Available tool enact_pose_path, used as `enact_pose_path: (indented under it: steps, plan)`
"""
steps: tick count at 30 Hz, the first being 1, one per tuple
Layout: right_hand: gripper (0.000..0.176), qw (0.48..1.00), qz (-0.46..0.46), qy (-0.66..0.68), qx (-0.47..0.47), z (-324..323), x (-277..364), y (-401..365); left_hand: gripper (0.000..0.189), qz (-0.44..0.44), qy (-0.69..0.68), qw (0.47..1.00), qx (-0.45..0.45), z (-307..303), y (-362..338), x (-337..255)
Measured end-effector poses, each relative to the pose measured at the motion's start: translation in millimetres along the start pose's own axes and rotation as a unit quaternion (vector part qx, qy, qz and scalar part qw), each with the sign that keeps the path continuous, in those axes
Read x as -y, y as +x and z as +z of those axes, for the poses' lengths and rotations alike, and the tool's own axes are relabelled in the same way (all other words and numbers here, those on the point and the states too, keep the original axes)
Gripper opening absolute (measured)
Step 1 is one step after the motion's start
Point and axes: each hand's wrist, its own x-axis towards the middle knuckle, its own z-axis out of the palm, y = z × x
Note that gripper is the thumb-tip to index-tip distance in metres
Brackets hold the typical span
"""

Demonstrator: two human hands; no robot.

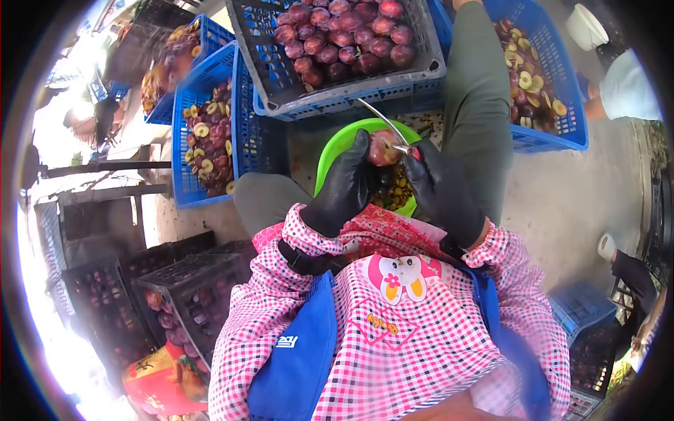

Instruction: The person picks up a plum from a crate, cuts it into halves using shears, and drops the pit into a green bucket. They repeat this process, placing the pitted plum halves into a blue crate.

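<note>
A reddish plum [382, 148] is held in the fingers of my left hand [343, 185], which wears a black glove. My right hand [441, 188], in a black glove too, is closed on a metal tool [388, 121] with a thin curved bar and a bit of red near the fingers. The tool's near end touches the plum's right side; its grip is hidden in the glove. Beneath both hands stands a bright green basin [334, 149] between my legs, with dark and yellowish fruit bits inside.
A black crate [246, 43] of whole plums rests on a blue crate ahead. Blue crates of cut plums stand at left [184, 158] and right [572, 105]. Dark crates [189, 281] of plums are at lower left. At the right edge, another person's sleeve [628, 88] shows.
</note>
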Motion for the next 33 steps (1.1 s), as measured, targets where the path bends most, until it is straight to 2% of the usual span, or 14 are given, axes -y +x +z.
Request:
enact_pose_path:
  steps: [6,9,11,13,15,16,17,18,19,21,22,23,24,33]
  plan:
    - [0.021,0.997,-0.02,-0.076,0.016,7,-11,-2,0.04,0.022,0.047,0.997,-0.063,2,0,12]
    - [0.023,0.997,-0.028,-0.076,0.018,12,-24,-7,0.042,0.095,0.164,0.982,0.002,-9,4,15]
    - [0.024,0.995,-0.022,-0.091,0.03,14,-27,-8,0.045,0.162,0.345,0.924,-0.005,-5,8,8]
    - [0.025,0.993,-0.019,-0.106,0.039,13,-28,-2,0.044,0.093,0.345,0.934,-0.024,4,1,-7]
    - [0.026,0.979,0.118,0.094,0.138,8,-28,3,0.043,0.021,0.34,0.939,-0.049,3,-1,-3]
    - [0.026,0.979,0.116,0.097,0.137,5,-34,1,0.044,0.094,0.321,0.942,-0.042,-6,5,5]
    - [0.026,0.895,0.21,0.344,0.193,-1,-44,-2,0.047,0.168,0.301,0.938,-0.033,-13,12,6]
    - [0.026,0.736,0.292,0.562,0.238,-4,-51,-7,0.053,0.127,0.324,0.938,-0.003,-26,14,-4]
    - [0.026,0.733,0.298,0.561,0.244,-4,-45,-7,0.056,0.115,0.275,0.954,-0.039,-27,17,-5]
    - [0.024,0.944,0.163,0.254,0.133,0,-31,1,0.058,0.169,0.327,0.928,-0.054,-26,20,-7]
    - [0.024,0.944,0.163,0.254,0.133,3,-28,2,0.058,0.17,0.326,0.928,-0.054,-26,20,-8]
    - [0.023,0.983,0.108,0.109,0.098,7,-24,1,0.058,0.165,0.338,0.925,-0.05,-26,18,-8]
    - [0.023,0.996,0.049,-0.039,0.061,9,-23,0,0.058,0.161,0.351,0.921,-0.045,-26,16,-9]
    - [0.023,0.994,0.041,-0.082,0.058,22,-23,-5,0.048,0.182,0.363,0.91,-0.088,-22,15,-5]
